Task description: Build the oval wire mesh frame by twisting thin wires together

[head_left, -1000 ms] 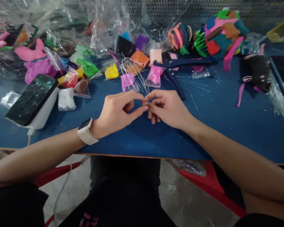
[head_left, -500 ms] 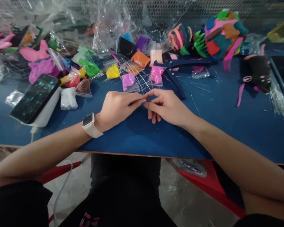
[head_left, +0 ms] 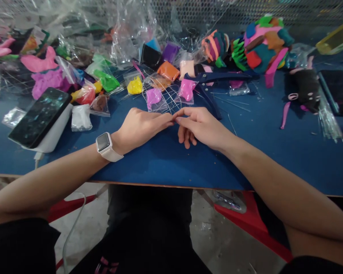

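Above the blue table, my left hand point(head_left: 144, 127) and my right hand point(head_left: 201, 125) meet at the fingertips. The left fingers are pressed together in a pinch. On the right, thumb and index finger close at the same spot, while the other fingers curl loosely below. Anything between the fingertips is too small or hidden to make out. Just beyond them lie thin wires point(head_left: 169, 97), a bag of pink-purple clay point(head_left: 153, 97) and a bag of pink clay point(head_left: 187, 90). Blue-handled pliers point(head_left: 208, 99) rest behind my right hand.
A phone point(head_left: 40, 118) leans on a white block at left, its cable hanging over the table's edge. Several bagged clays, such as yellow point(head_left: 135, 85) and orange point(head_left: 168, 71), line the back. At right sit a multicoloured clay model point(head_left: 264, 45) and a black clay figure point(head_left: 305, 89).
The fingertips have shifted slightly and the right thumb is closer to the left fingers. The whole view has moved a little, so things on the table appear slightly further left.
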{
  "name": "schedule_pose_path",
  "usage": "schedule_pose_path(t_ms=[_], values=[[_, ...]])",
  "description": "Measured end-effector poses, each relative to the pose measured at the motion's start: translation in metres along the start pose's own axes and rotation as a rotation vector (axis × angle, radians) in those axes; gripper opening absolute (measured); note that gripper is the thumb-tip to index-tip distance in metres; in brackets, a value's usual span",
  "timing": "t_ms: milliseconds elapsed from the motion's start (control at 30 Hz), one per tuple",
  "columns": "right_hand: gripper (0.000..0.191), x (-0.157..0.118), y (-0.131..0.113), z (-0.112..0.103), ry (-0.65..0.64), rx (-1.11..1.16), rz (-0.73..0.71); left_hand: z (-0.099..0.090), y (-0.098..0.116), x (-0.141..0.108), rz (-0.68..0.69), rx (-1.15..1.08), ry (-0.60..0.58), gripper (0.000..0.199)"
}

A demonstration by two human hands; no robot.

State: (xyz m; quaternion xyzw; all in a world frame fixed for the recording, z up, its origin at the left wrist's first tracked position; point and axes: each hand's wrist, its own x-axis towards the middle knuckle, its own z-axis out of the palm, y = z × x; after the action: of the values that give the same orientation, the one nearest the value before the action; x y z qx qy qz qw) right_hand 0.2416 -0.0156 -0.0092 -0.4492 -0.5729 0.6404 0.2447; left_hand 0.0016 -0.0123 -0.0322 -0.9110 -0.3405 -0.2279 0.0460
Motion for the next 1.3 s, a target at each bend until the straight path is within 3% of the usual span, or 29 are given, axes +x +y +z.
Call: schedule_pose_path(t_ms=[167,433,633,767,900,1000,1167,1300], values=[[0.041,0.001,0.001,0.001,0.068,-0.022,-0.029,0.0,-0.001,0.0,0.048,0.057,-0.044,0.034],[0.029,-0.001,0.0,-0.002,0.035,-0.163,-0.03,-0.003,0.004,0.0,0.096,0.044,-0.097,0.028],[0.026,-0.002,-0.001,-0.005,0.118,-0.314,-0.124,-0.003,0.005,0.0,0.139,0.11,-0.06,0.03],[0.022,-0.003,-0.003,-0.009,0.077,-0.356,-0.13,-0.002,0.005,0.0,0.106,0.056,-0.041,0.027],[0.006,-0.008,-0.005,-0.007,0.173,-0.402,-0.291,-0.001,0.002,0.0,0.126,0.099,-0.015,0.025],[0.007,-0.009,-0.004,-0.005,0.239,-0.446,-0.45,-0.001,0.001,0.0,0.144,0.097,0.006,0.027],[0.01,0.0,0.002,-0.007,0.218,-0.566,-0.639,-0.005,0.001,0.003,0.093,0.056,0.033,0.029],[0.006,0.004,0.007,-0.01,0.192,-0.591,-0.664,-0.009,0.002,0.003,0.129,0.128,0.08,0.033]])
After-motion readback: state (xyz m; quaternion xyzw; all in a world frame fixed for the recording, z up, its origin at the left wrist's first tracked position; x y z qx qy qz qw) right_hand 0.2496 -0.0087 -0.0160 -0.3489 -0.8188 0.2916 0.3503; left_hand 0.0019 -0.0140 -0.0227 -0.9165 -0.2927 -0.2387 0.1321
